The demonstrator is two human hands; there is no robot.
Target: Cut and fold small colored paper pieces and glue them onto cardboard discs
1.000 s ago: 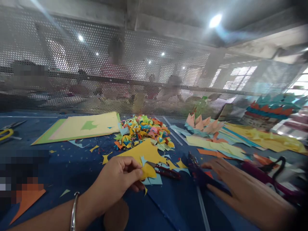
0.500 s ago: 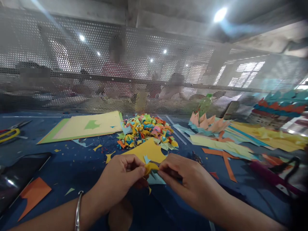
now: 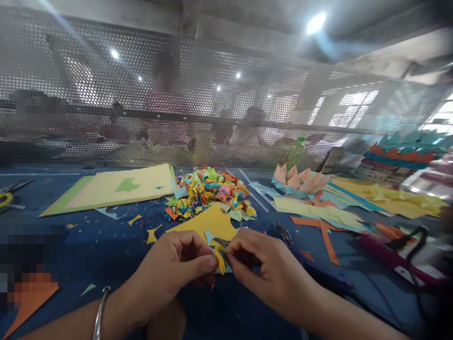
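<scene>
Between the fingertips of both hands is a small curled piece of yellow paper. My left hand pinches its left side between thumb and fingers. From the other side, my right hand pinches at its edge; the exact contact is partly hidden by the fingers. Just behind them lies a larger yellow paper sheet with curved cut-outs. A small pale blue paper scrap rests on it. Farther back is a heap of small folded paper pieces in many colours.
At left lie stacked paper sheets, scissors and an orange scrap. On the right are pointed peach paper shapes, orange strips and a purple tool with a black cord. Behind stands a perforated metal screen.
The yellow paper piece has turned from lying crosswise to pointing downward between my fingertips. Both hands stay close together. The whole view has shifted slightly.
</scene>
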